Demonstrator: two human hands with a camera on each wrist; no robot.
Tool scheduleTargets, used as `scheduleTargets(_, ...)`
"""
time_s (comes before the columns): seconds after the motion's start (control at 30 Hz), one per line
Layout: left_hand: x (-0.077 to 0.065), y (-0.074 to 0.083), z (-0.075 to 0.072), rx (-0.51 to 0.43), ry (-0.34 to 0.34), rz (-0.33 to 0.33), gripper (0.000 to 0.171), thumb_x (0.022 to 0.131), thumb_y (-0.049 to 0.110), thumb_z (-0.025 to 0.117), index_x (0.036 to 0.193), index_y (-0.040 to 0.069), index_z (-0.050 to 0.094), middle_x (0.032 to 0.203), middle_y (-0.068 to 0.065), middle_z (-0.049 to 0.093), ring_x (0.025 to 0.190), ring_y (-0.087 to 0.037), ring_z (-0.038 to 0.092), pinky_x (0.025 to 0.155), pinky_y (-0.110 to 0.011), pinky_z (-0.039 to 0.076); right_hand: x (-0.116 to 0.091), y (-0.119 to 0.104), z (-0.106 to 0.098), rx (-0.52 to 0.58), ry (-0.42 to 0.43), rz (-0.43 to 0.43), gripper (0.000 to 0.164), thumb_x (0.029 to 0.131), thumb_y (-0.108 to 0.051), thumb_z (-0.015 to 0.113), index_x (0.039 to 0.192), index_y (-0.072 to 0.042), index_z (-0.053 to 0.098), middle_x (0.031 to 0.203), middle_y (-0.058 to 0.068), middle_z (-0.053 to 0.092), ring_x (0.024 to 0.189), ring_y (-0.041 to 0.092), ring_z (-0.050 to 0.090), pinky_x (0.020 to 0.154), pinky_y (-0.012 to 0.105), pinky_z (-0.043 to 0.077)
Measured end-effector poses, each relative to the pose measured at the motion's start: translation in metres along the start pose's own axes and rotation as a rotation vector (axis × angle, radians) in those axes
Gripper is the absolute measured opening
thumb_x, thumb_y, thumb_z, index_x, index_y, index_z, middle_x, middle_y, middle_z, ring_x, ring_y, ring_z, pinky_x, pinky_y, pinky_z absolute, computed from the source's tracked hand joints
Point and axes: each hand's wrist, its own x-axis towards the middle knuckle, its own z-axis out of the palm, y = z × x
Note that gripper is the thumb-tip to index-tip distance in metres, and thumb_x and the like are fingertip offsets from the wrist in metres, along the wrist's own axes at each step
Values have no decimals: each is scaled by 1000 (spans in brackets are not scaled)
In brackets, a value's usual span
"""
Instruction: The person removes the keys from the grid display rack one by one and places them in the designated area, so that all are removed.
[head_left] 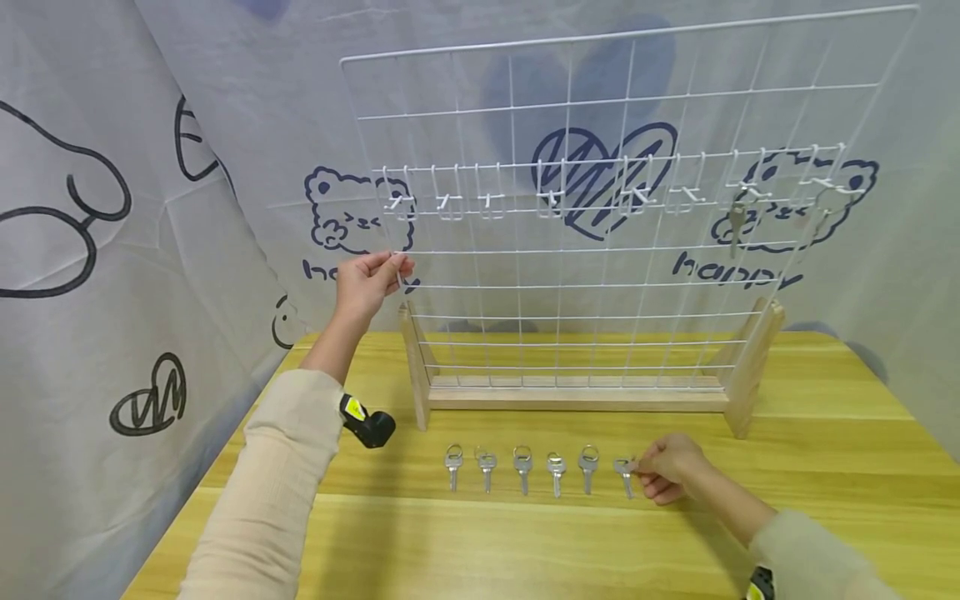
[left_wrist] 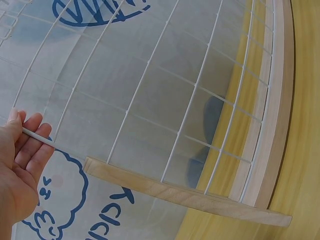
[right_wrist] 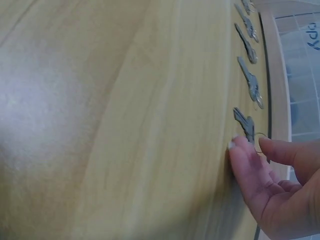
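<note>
My left hand [head_left: 367, 282] grips the left edge wire of a white wire grid rack [head_left: 517, 250]; its thumb and fingers close round that wire in the left wrist view. Down on the table, my right hand [head_left: 671, 468] pinches the ring of the rightmost key [head_left: 625, 475]. In the right wrist view the thumb and fingertips sit at this key's ring [right_wrist: 260, 135], partly hiding it. More silver keys with rings lie in a row to its left, among them a near one [head_left: 588, 471] and the leftmost [head_left: 453, 467].
White hooks [head_left: 551, 200] line the rack at mid height. One key [head_left: 737, 225] hangs from a hook at the right, another [head_left: 823, 218] beside it. Wooden feet [head_left: 752, 371] and a crossbar hold the rack on the wooden table [head_left: 480, 550]. Patterned cloth [head_left: 247, 100] hangs behind.
</note>
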Motion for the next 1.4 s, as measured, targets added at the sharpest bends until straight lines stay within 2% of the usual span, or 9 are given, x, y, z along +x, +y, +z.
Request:
scheduleTargets(0.13,0,0,1,10,2,-3,33,94,25,54,117,2,62,114,-9,67,87,0,62,92,-24,52,1,-1,-8,-1,22,-80,8,87,-3,57,87,5,54,65,5,63,51,10,59,50,25,56)
scheduleTargets(0.3,-1,1,0,23,3,-8,33,94,26,54,117,3,62,117,-12,65,92,-4,63,93,-24,51,3,-8,-20,10,76,-246,17,87,-4,55,97,11,55,73,4,65,60,11,61,54,26,57)
scheduleTargets(0.53,-1,1,-1,14,12,-8,31,94,25,55,114,3,63,111,-8,68,91,-4,63,93,-25,52,-5,-30,-43,112,192,-520,36,89,-10,59,111,17,51,75,-16,65,67,-2,61,60,21,58)
scheduleTargets(0.67,-2,1,-1,17,10,-6,31,94,25,55,114,3,63,110,-6,69,91,-4,64,93,-25,52,-13,-46,-58,193,290,-638,27,89,-10,61,107,10,56,76,-24,62,70,-6,60,62,16,57)
scheduleTargets(0.8,-3,3,-2,24,-9,-17,33,94,26,54,117,3,62,117,-12,65,95,-6,63,94,-24,51,-21,-63,-73,240,386,-696,6,88,-12,63,93,-16,63,77,-25,63,70,-8,60,61,11,55)
scheduleTargets(0.9,-3,3,-1,22,-13,-23,33,94,26,54,117,4,61,119,-13,64,97,-7,63,94,-24,51,-29,-75,-84,327,439,-735,13,88,-11,63,87,-24,63,77,-23,65,67,-7,60,60,9,53)
scheduleTargets(1.13,-1,3,2,28,-15,-14,32,94,24,54,117,3,62,118,-13,64,99,-10,64,93,-24,51,-48,-113,-111,674,562,-838,16,83,2,65,82,-13,67,73,-9,68,63,0,62,58,9,53)
scheduleTargets(1.27,-1,3,0,23,-15,-11,32,94,25,54,117,3,61,119,-13,64,96,-6,64,93,-24,51,-56,-138,-125,704,607,-814,14,81,0,67,82,-14,67,73,-9,66,63,1,61,59,8,53)
scheduleTargets(1.4,-2,2,-1,22,-27,-14,34,95,25,53,119,2,60,121,-15,62,92,-2,62,93,-23,51,-59,-151,-133,702,570,-802,10,82,-5,68,85,-14,67,75,-8,66,67,2,63,61,9,54)
